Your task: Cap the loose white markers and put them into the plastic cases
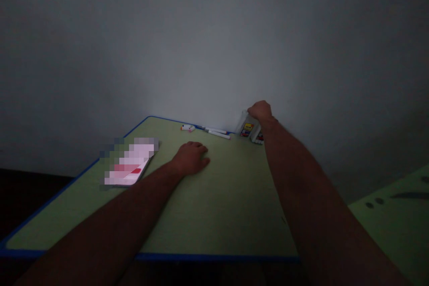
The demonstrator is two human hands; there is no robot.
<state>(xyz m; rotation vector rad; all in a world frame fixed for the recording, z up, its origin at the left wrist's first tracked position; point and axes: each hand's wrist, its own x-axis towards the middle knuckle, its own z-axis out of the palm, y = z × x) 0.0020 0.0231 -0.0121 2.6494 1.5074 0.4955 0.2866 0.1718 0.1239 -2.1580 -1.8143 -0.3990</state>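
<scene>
At the far right of the table, my right hand (261, 111) is closed over the top edge of a clear plastic case (247, 126) with yellow, red and dark labels. The case is upright near the wall; I cannot tell whether its base touches the table. My left hand (191, 158) lies palm down on the table's middle, fingers loosely spread, holding nothing. Beyond it are white pens (218, 134) and some small white pieces with orange and blue ends (187, 128).
The light green table (214, 214) has a blue rim and stands against a grey wall (214, 44). A phone or tablet with a lit, partly blurred screen (132, 163) lies at the left. Another green surface with dark marks (402, 210) is at the right.
</scene>
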